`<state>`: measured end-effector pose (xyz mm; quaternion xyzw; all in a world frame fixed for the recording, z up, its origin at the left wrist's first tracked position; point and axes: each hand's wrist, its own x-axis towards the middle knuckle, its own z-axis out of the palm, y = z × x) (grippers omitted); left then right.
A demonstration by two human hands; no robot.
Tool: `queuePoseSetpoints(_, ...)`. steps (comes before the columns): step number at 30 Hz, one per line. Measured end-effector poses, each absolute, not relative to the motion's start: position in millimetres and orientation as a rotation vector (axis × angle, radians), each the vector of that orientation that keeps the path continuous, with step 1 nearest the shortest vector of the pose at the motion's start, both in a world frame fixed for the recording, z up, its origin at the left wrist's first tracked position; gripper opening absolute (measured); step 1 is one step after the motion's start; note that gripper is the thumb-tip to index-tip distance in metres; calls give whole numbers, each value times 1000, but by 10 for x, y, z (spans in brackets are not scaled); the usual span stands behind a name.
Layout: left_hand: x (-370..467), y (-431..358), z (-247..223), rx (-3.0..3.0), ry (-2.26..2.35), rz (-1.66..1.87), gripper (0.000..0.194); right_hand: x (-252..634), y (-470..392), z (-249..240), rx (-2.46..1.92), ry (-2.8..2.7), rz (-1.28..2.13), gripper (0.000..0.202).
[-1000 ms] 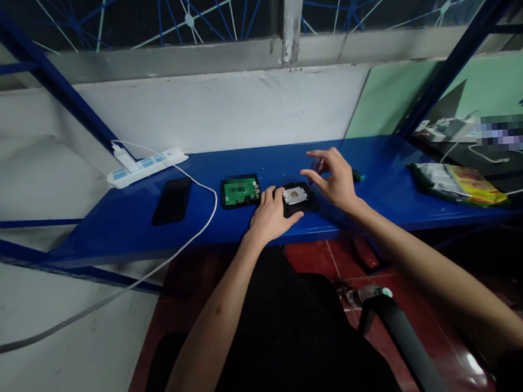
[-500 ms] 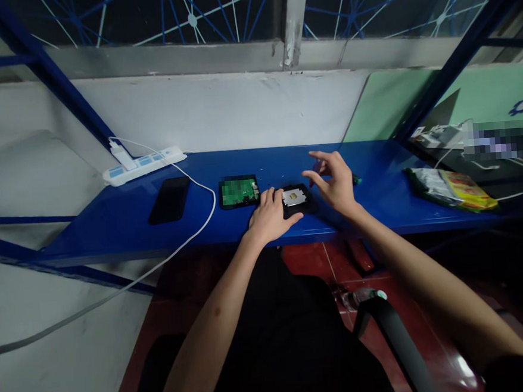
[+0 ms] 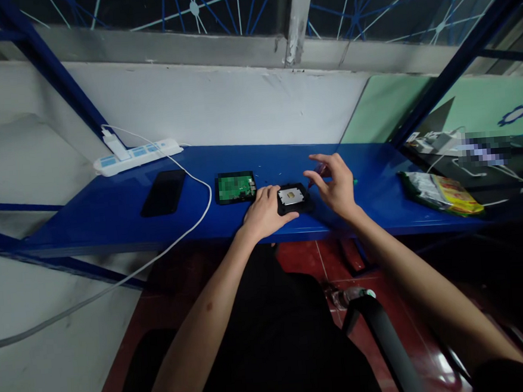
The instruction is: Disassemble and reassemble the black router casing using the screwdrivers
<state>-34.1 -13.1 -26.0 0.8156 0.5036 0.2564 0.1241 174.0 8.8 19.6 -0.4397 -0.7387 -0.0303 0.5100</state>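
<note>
Black case (image 3: 296, 206) braced by spread left hand (image 3: 264, 212); right hand (image 3: 336, 182) curled beside, grip unclear.

No legible lettering or numbers, only a blue gear-shaped mark (image 3: 515, 114) on the green panel (image 3: 474, 99)

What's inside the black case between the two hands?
A silver plate with a yellowish patch near its middle shows in the case. Anything beneath the plate, or under the left hand, is covered.
</note>
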Motion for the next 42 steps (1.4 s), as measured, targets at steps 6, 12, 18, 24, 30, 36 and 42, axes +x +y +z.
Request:
queuePoseSetpoints(6, -357, -132, -247, 2370, 1426, 759, 76, 1772, 64, 203, -1032, -1800, 81, 44)
queuePoseSetpoints(12, -376, -115, -249, 2317, 1432, 749, 79, 1828, 109, 216, -1074, -1768, 74, 47)
queuePoseSetpoints(18, -387, -82, -265, 2279, 1436, 674, 80, 1792, 43, 223, -1071, -1776, -5, 31)
queuePoseSetpoints(24, -409, -47, -281, 2253, 1435, 649, 83, 1759, 45, 171, -1055, -1770, 207, 51)
queuePoseSetpoints(30, -405, -39, -275, 2257, 1428, 642, 82, 1761, 24, 190, -1068, -1763, -6, 32)
queuePoseSetpoints(36, -403, -39, -271, 2261, 1425, 659, 84, 1745, -11, 198, -998, -1811, 77, 40)
queuePoseSetpoints(42, -408, -44, -276, 2286, 1428, 659, 84, 1754, 52, 160, -1022, -1819, 73, 46)
